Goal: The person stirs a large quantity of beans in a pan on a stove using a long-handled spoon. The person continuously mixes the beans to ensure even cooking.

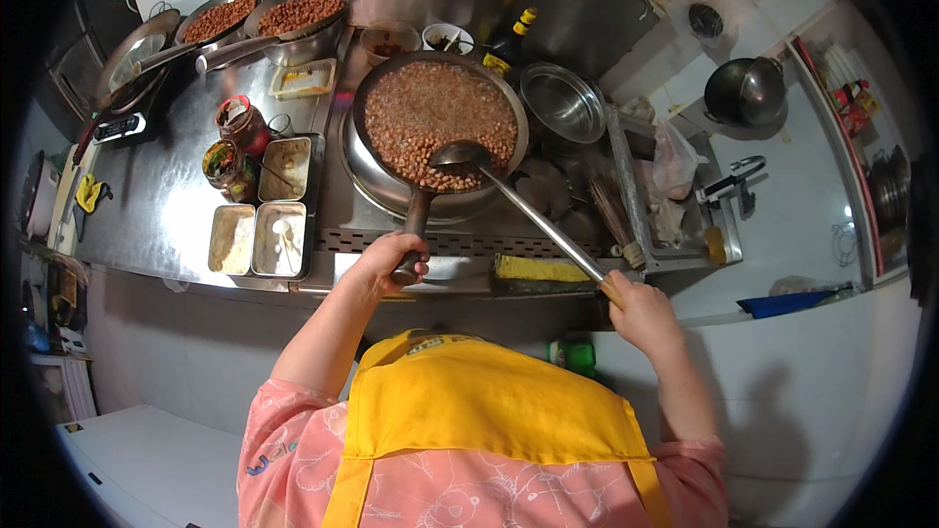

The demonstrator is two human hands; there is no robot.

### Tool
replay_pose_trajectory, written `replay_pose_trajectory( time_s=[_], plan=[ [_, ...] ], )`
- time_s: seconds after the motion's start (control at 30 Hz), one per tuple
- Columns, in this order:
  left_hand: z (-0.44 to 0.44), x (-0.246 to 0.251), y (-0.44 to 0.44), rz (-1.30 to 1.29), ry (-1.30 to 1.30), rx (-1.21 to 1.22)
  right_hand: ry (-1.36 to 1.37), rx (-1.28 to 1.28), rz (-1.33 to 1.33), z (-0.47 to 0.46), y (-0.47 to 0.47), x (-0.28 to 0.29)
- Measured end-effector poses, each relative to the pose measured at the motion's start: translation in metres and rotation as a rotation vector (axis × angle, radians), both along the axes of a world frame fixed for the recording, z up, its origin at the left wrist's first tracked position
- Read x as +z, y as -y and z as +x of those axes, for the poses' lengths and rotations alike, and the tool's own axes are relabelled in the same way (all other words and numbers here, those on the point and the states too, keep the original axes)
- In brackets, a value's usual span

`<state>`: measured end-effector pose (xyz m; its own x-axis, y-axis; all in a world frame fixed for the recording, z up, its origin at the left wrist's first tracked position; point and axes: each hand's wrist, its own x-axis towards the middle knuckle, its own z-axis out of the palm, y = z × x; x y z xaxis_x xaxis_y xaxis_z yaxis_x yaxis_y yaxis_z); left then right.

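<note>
My left hand (389, 262) grips the handle of a large wok (419, 216), which sits over a wide metal ring (354, 161) on the stove. Bubbling liquid and many peanuts (440, 110) fill the wok. The wooden end of a long metal ladle (550, 229) is in my right hand (647, 314). The ladle's bowl (461, 154) rests among the peanuts on the near side of the wok, partly sunk in them.
Two strainers of browned peanuts (302, 15) stand back left. Seasoning tins (286, 169) and open jars (242, 125) are on the left counter. To the right are a steel pot (563, 104), a dark bottle (511, 44), a bamboo brush (615, 224) and a sink (722, 235). A yellow cloth (546, 269) lies in front.
</note>
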<state>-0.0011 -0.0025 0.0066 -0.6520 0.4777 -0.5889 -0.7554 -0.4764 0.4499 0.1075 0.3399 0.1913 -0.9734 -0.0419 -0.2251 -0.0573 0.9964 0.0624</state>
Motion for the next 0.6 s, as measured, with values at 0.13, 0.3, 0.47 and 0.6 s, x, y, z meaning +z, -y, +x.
replay_pose_trajectory(
  time_s=[0.13,0.3,0.47,0.6],
  plan=[
    [0.000,-0.002,0.000,0.006,-0.004,-0.005,-0.007,-0.008,-0.042,-0.014,-0.001,-0.031],
    [0.001,-0.003,0.001,0.019,-0.008,0.010,0.005,-0.001,-0.028,-0.036,-0.003,-0.058],
    [0.002,-0.002,0.001,0.030,-0.024,0.010,-0.043,0.045,-0.058,-0.060,-0.004,-0.075],
    [0.001,-0.002,0.001,0.022,-0.028,-0.006,-0.070,0.074,-0.047,-0.079,-0.002,-0.082]
  ],
)
